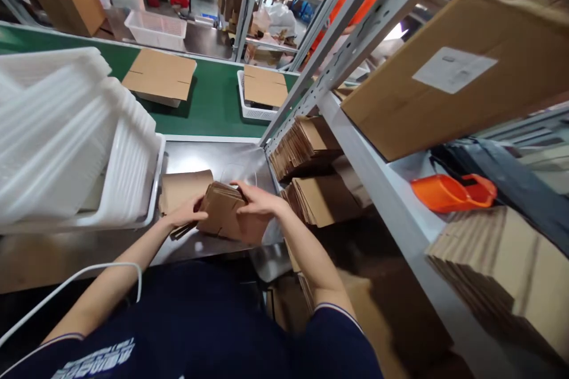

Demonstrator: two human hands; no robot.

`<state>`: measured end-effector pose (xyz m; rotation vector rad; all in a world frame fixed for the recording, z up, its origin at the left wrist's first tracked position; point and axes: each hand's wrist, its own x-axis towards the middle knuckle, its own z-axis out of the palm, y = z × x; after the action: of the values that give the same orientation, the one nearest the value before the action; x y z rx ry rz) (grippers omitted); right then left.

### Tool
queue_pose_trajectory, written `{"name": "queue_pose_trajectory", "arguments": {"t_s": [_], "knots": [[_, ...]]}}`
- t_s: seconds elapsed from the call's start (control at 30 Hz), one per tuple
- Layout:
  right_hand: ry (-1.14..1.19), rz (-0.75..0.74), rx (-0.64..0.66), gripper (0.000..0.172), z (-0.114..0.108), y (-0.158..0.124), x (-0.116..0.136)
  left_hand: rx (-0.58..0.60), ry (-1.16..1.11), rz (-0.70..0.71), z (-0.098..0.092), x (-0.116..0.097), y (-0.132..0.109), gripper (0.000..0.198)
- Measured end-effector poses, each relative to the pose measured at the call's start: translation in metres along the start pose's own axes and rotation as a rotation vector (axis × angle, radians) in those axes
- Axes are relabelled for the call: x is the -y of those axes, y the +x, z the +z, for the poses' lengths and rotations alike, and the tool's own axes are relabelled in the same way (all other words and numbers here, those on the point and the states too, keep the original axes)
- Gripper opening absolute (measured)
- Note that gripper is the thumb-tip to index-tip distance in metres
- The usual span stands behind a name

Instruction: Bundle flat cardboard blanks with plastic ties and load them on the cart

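Observation:
A small stack of flat brown cardboard box blanks (pixel 220 210) rests on the steel worktop (pixel 200 157) in front of me. My left hand (pixel 189 211) grips its left edge and my right hand (pixel 253 200) lies over its right top edge, fingers curled on it. Behind the stack lies a single flat piece of cardboard (pixel 182 186). Both forearms reach in from the bottom of the view.
A tall stack of white plastic trays (pixel 66 136) fills the left. A green conveyor belt (pixel 213 100) carries a cardboard box (pixel 160 76) and a white basket (pixel 262 95). The grey shelving (pixel 355 148) at right holds bundles of flat cartons (pixel 311 148) and an orange scoop (pixel 448 192).

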<state>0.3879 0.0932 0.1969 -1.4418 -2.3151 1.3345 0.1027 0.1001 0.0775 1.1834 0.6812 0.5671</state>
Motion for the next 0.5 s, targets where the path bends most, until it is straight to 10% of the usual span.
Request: {"name": "queue_pose_trajectory", "arguments": {"t_s": [0.2, 0.4, 0.5], "knots": [[0.044, -0.06, -0.355, 0.069, 0.098, -0.035, -0.028, -0.124, 0.181, 0.031, 0.041, 0.07, -0.015, 0.066], [0.372, 0.226, -0.92, 0.114, 0.15, -0.1, -0.104, -0.185, 0.282, -0.004, 0.037, 0.114, -0.019, 0.074], [0.73, 0.39, -0.949, 0.126, 0.171, -0.105, -0.139, -0.184, 0.259, -0.007, 0.042, 0.118, -0.016, 0.081]]}}
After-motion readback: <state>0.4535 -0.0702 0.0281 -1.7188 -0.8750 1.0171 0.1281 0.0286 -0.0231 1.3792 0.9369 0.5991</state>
